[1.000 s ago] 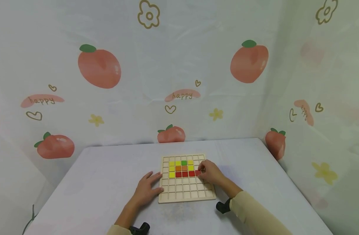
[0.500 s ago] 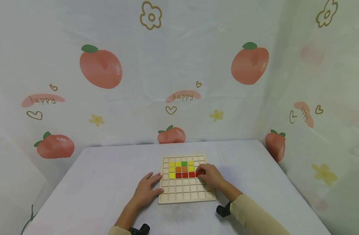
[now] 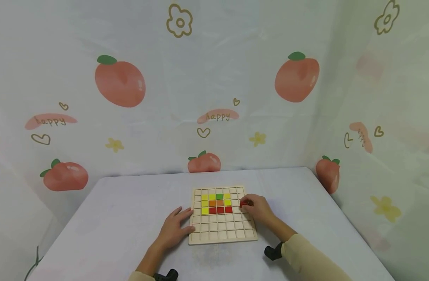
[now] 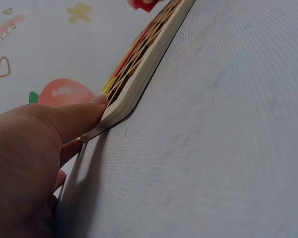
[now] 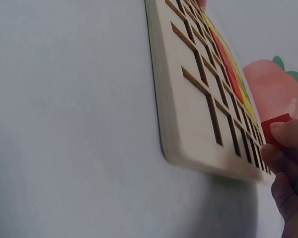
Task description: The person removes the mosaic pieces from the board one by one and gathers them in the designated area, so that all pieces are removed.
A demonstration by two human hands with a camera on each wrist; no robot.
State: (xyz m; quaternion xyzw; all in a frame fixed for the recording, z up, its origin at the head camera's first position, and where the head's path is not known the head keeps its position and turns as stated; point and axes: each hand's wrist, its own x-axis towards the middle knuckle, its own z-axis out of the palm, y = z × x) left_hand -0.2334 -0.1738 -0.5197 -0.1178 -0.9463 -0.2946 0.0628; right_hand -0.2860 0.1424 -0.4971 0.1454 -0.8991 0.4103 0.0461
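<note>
A square wooden grid board (image 3: 214, 235) lies on the table between both hands. Set in its cells are yellow tiles (image 3: 205, 203), a green tile (image 3: 219, 196), two orange tiles (image 3: 216, 203) and a row of red tiles (image 3: 220, 210). The left hand (image 3: 173, 229) rests against the board's left edge with fingers extended; in the left wrist view its thumb (image 4: 82, 119) touches the board's rim. Over the board's right side, the right hand (image 3: 258, 207) pinches a red tile (image 5: 278, 119) between thumb and fingers, raised off the cells.
The white-covered table (image 3: 137, 203) extends around the board on every side. Behind it hangs a pale curtain (image 3: 158, 78) printed with fruit and flowers. A black wrist device (image 3: 273, 252) sits at the right sleeve, another (image 3: 168, 274) at the left.
The right hand has lifted the red tile away from the right end of the red row and moved slightly right, baring that cell. The left hand stays in place.
</note>
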